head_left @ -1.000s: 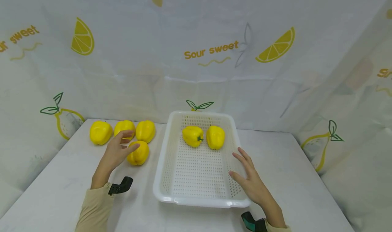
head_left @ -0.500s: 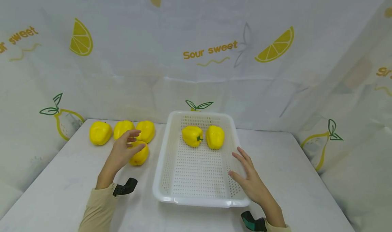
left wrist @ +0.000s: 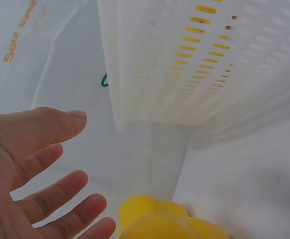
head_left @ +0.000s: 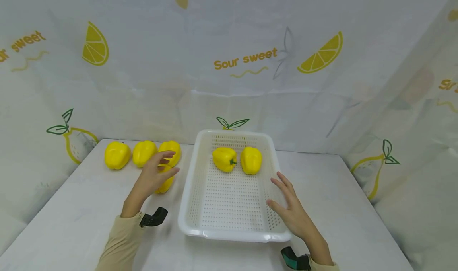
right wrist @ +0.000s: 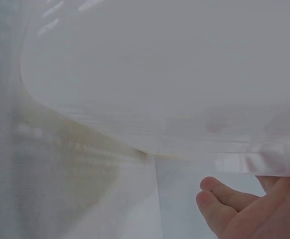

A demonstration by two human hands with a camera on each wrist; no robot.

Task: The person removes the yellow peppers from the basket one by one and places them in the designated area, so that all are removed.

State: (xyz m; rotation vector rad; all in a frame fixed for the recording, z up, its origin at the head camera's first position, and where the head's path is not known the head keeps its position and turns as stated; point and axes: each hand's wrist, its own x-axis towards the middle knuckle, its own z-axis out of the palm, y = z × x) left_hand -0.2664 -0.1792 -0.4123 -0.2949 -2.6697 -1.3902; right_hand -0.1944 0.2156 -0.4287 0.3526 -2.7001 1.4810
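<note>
Four yellow peppers point(head_left: 117, 155), towards far-left corner of desk point(head_left: 358, 207); two peppers point(head_left: 224, 159), far edge of basket point(head_left: 229, 237). Left hand point(head_left: 151, 179): empty, spread, by nearest pepper point(head_left: 166, 184). Right hand point(head_left: 294, 211): fingers loose, basket's right edge. Risk: knuckles brushing, pepper rolling.

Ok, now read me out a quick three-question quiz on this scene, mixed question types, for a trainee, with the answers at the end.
1. How many yellow peppers lie in the white basket?
2. True or false: there are more loose peppers on the table than peppers in the basket.
3. Which hand is closer to the loose peppers? A: the right hand. B: the left hand.

Key: 1. Two. 2. True, four against two. 3. B.
</note>
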